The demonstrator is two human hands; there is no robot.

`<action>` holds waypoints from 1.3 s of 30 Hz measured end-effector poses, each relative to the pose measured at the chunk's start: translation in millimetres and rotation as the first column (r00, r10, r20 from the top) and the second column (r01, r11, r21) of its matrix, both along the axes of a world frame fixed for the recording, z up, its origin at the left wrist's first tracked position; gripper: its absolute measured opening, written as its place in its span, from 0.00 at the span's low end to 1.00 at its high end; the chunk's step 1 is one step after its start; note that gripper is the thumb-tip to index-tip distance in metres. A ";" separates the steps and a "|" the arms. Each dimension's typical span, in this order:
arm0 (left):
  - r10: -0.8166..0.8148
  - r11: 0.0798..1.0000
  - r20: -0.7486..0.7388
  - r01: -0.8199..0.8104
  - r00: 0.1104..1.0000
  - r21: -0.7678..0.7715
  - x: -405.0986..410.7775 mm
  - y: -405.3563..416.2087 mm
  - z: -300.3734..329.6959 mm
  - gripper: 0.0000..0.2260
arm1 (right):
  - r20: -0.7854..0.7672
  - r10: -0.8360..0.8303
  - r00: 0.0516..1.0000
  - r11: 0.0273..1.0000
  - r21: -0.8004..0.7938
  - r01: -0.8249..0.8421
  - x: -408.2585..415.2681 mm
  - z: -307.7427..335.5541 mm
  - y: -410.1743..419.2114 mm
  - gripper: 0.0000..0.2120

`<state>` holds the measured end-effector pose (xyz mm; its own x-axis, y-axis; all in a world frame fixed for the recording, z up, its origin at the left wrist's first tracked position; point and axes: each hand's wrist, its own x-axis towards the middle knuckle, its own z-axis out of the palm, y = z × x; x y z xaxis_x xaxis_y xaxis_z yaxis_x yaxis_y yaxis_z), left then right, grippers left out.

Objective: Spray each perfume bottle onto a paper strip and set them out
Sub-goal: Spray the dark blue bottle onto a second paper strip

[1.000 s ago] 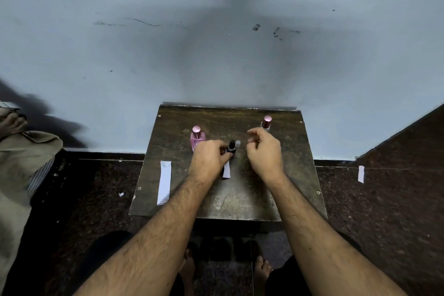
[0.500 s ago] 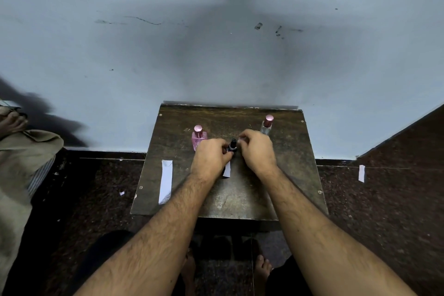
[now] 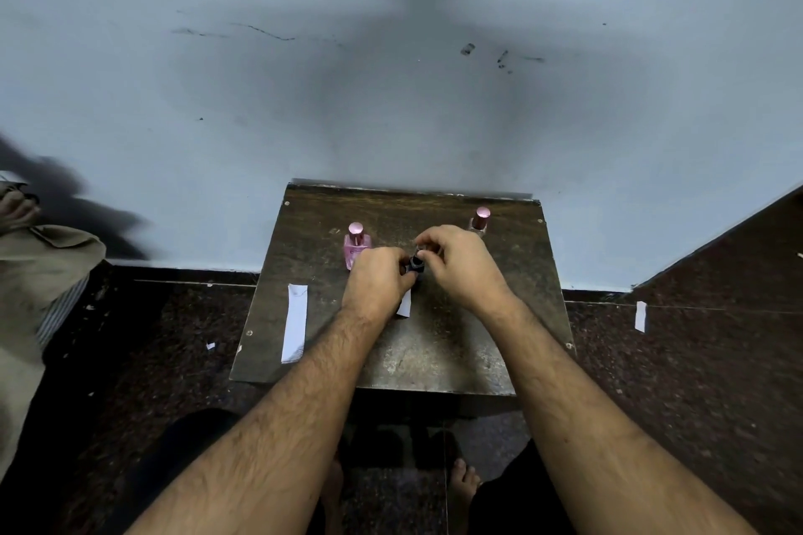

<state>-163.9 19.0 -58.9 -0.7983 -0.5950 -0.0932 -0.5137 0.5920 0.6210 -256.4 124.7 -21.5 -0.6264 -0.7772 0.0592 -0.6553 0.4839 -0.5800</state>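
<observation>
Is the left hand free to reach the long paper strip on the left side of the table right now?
Probably not yet. The left hand is closed around the dark bottle. The path to the long paper strip looks clear, with nothing lying between them.

Worn, scuffed wooden table [image 3: 456,356], matt white paper strip [image 3: 294,322], glossy pink glass bottle [image 3: 355,250] with shiny metallic cap

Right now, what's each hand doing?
Left hand: grip closed around the small dark bottle.
Right hand: fingertips pinched at the bottle's top; what they hold cannot be told.
</observation>
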 end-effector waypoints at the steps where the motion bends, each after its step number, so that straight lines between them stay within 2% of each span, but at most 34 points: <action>1: 0.000 1.000 0.000 0.000 1.000 -0.005 -0.3 -0.1 0.1 0.08 | -0.018 0.008 1.000 1.000 0.015 -0.008 0.3 -1.0 -0.2 0.08; 18: 0.003 1.000 0.018 -0.003 1.000 -0.022 -0.1 0.7 4.7 0.09 | -0.054 0.020 0.998 0.997 0.076 -0.016 3.5 -5.4 -3.5 0.07; 20: 0.004 1.000 0.023 -0.004 1.000 -0.023 0.9 1.7 6.5 0.09 | -0.028 0.014 1.000 0.995 0.097 -0.011 1.3 -7.8 -2.1 0.13; 23: 0.005 1.000 0.023 -0.005 1.000 -0.013 1.4 3.4 8.5 0.10 | 0.080 -0.033 0.996 0.985 0.173 0.019 -1.7 -13.9 4.6 0.27; 24: 0.005 1.000 0.022 -0.004 1.000 -0.008 1.6 3.9 9.5 0.10 | 0.104 -0.047 0.993 0.982 0.187 0.027 -2.2 -16.7 5.8 0.29; 26: 0.005 1.000 0.022 -0.005 1.000 -0.002 2.4 5.2 11.4 0.11 | 0.113 -0.042 0.993 0.979 0.201 0.019 -1.2 -20.6 4.9 0.24; 28: 0.006 1.000 0.022 -0.006 1.000 -0.001 2.5 5.9 12.1 0.11 | 0.101 -0.031 0.994 0.981 0.192 0.012 1.1 -23.2 1.8 0.14; 30: 0.010 1.000 0.018 -0.010 1.000 0.000 2.8 5.7 12.8 0.11 | 0.091 -0.025 0.996 0.984 0.176 0.009 2.6 -24.1 0.1 0.08; 39: 0.063 0.998 -0.046 -0.063 0.997 0.008 22.4 8.4 12.6 0.14 | 0.055 -0.105 0.993 0.986 0.138 0.096 -8.2 -24.2 -20.3 0.07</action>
